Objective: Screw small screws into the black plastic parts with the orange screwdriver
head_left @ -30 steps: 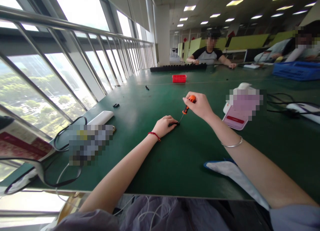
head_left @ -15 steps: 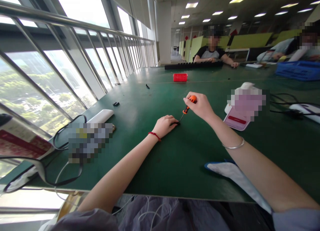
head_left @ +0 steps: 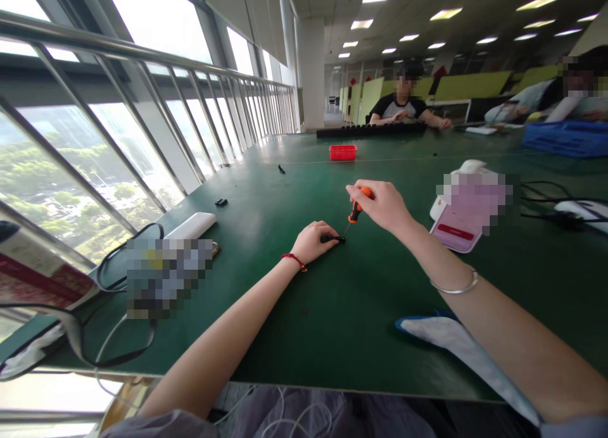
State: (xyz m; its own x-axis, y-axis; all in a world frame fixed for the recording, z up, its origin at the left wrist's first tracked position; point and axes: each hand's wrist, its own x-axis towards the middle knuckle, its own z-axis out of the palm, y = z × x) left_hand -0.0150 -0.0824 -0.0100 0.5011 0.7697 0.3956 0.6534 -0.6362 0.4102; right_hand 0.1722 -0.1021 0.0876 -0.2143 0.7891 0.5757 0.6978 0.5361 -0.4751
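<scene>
"Any readable text, brands, numbers?"
"None. Pink phone screen [head_left: 468, 213], red bar [head_left: 455, 231] on it: maybe lettering, too small to read."
"Red-and-white package [head_left: 45, 270], left edge?"
"Nothing legible. Red diamond [head_left: 441, 72] at the back, same: too far off."

1 head-worn camera looks forward and down across a smooth green table [head_left: 351, 330]. The near edge sits close below.
</scene>
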